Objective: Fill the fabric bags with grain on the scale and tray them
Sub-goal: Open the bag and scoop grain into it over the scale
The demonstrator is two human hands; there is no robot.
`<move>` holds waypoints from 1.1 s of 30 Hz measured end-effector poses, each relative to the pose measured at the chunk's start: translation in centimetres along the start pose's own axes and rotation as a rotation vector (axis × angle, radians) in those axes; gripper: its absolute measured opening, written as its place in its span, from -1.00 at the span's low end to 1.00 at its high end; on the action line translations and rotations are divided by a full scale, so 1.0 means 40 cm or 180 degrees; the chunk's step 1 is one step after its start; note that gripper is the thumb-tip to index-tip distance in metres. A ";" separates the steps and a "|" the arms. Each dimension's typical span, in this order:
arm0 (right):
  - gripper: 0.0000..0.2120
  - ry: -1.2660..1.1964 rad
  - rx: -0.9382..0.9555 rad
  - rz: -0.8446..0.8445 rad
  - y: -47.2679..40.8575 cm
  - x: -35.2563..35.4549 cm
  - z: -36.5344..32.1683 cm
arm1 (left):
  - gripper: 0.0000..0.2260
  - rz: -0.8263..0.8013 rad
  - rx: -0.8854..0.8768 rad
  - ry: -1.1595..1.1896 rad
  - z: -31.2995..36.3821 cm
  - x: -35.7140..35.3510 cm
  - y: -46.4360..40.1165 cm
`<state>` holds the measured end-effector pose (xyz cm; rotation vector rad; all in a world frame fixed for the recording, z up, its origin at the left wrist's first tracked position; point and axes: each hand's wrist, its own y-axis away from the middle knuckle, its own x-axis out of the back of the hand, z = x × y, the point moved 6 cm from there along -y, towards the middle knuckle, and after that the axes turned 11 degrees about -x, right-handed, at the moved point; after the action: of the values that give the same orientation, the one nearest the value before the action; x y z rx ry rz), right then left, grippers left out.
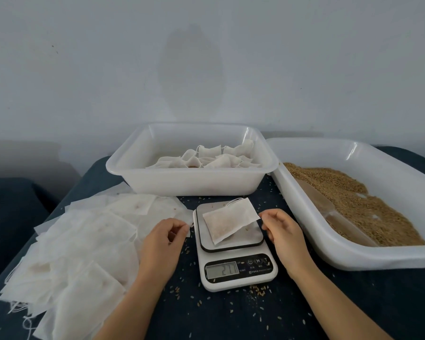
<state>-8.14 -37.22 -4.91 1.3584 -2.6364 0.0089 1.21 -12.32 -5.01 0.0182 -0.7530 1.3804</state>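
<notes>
Near the tabletop's front edge, centre: scale [233, 244] carries one filled bag [231, 220], display lit, digits unclear. Left hand [163, 244] and right hand [284, 231] flank it, fingers loosely curled, gripping nothing. Far tray [133, 163] already holds a dozen or so filled bags. Left edge: big pile of empty bags [79, 249]; grain tray [353, 200] right. Judged well short of half done.

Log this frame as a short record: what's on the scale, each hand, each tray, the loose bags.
scale: one filled bag on its platform; display lit, digits unclear
left hand: beside scale, fingers curled, holding nothing visible
right hand: beside scale, near bag's corner
back tray: filled bags
right tray: grain
empty bags: piled left of scale
</notes>
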 end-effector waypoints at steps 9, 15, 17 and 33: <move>-0.70 0.1488 0.0360 -0.0150 -0.001 -0.033 -0.123 | -0.75 -0.0007 -0.0063 0.0089 0.001 -0.002 0.000; -0.69 0.1536 -0.0417 -0.0388 -0.052 -0.086 -0.170 | -0.79 0.0007 0.0063 0.0224 0.006 0.005 0.009; -0.75 0.1599 -0.0668 -0.0457 -0.059 -0.096 -0.165 | -0.78 -0.0131 0.0029 0.0193 0.012 0.002 0.010; -0.52 0.3137 0.0720 -0.0969 -0.163 -0.234 -0.507 | -0.78 -0.0441 -0.0112 0.0176 0.032 0.010 -0.027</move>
<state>5.57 -31.73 13.11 1.3163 -1.6293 0.7439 1.57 -12.77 -3.40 0.0045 -0.7164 1.2313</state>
